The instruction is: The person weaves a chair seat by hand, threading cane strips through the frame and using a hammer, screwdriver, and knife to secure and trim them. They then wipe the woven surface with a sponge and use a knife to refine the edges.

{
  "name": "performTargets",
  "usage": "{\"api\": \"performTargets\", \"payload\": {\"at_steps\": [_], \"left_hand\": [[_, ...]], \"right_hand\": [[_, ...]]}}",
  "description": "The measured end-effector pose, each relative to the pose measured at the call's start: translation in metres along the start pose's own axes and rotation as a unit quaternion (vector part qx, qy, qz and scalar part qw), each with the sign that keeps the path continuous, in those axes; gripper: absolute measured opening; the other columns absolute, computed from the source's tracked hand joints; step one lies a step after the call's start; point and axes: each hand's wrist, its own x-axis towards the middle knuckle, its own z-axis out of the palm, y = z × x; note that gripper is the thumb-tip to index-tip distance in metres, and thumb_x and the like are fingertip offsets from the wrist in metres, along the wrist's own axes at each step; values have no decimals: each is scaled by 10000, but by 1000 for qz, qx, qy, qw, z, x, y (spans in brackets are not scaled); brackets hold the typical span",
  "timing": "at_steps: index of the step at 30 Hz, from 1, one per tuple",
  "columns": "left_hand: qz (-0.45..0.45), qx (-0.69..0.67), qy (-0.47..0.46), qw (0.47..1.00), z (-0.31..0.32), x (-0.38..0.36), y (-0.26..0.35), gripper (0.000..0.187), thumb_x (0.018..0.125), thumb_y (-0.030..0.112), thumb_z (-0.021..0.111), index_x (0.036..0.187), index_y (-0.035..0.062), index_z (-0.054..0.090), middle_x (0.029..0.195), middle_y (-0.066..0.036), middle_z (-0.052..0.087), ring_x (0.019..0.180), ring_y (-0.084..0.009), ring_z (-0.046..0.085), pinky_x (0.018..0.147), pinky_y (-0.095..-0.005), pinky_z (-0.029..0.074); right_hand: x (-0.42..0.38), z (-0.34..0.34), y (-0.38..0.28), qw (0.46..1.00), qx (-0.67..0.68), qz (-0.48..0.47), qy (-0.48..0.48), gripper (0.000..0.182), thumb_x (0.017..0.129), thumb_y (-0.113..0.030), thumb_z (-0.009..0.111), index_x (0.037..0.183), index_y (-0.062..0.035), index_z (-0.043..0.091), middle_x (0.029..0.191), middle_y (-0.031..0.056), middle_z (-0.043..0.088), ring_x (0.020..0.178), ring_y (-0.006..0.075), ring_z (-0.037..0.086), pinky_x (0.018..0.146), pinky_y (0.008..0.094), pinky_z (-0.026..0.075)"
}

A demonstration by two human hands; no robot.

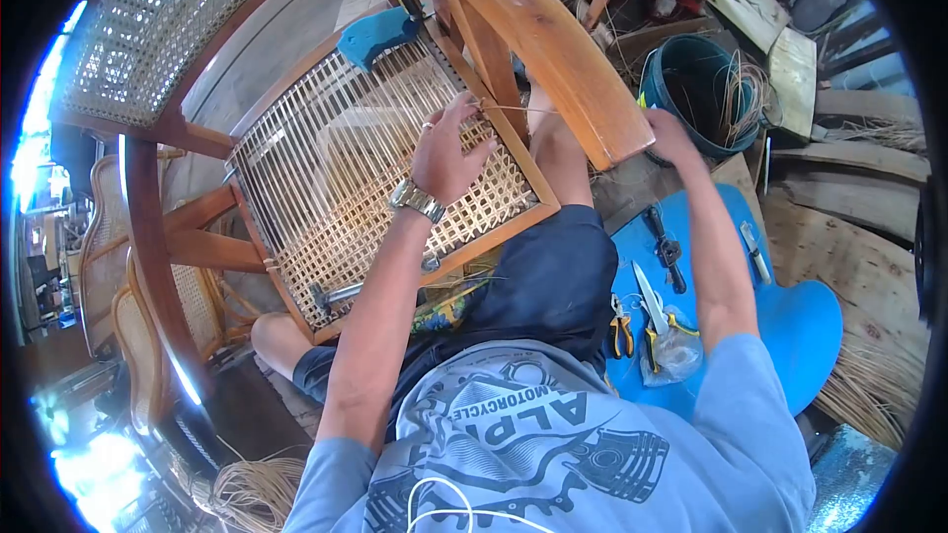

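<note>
A wooden chair with a half-woven cane seat (380, 178) leans across my lap. Its near part shows a finished open lattice; farther off, only parallel strands run across. My left hand (449, 153) hovers over or rests on the weave near the right rail, fingers stretched and thumb apart. From that rail a thin cane strand (518, 109) runs right towards my right hand (676, 138), which is closed beside the end of the wooden armrest (563, 49). The fingertips there are partly hidden. A hammer (341, 294) lies on the seat's near left corner, and a blue pad (380, 37) sits at the far rail.
To my right, a blue plastic surface (790, 326) carries pliers (620, 326), scissors (649, 296), a black two-handled tool (667, 249), a knife (755, 252) and a plastic bag (676, 357). Beyond stands a dark green bucket (657, 89). Cane bundles (257, 489) lie lower left.
</note>
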Motion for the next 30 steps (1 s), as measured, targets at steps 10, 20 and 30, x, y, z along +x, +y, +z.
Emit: {"api": "performTargets", "payload": {"at_steps": [10, 20, 30], "left_hand": [[68, -115, 26, 991, -6, 14, -31, 699, 870, 228, 783, 1453, 13, 462, 1288, -187, 681, 1169, -299, 661, 969, -428, 540], [-102, -58, -81, 990, -9, 61, -44, 232, 808, 313, 737, 875, 101, 803, 784, -86, 763, 765, -214, 747, 748, -365, 587], [-113, -88, -161, 977, -23, 86, -43, 224, 753, 231, 779, 852, 30, 791, 680, -61, 734, 570, -126, 698, 580, -280, 566]], "right_hand": [[-119, -19, -80, 969, 113, 44, 217, 186, 959, -175, 669, 1018, -2, 700, 854, 130, 687, 818, 209, 654, 756, 356, 515], [-21, 61, -281, 962, 119, -30, 243, 276, 900, -204, 730, 1108, -25, 707, 1074, 168, 644, 1009, 297, 643, 860, 411, 515], [17, 104, -276, 953, 159, -17, 256, 128, 887, -165, 699, 946, -52, 710, 950, 129, 619, 947, 355, 624, 813, 462, 507]]}}
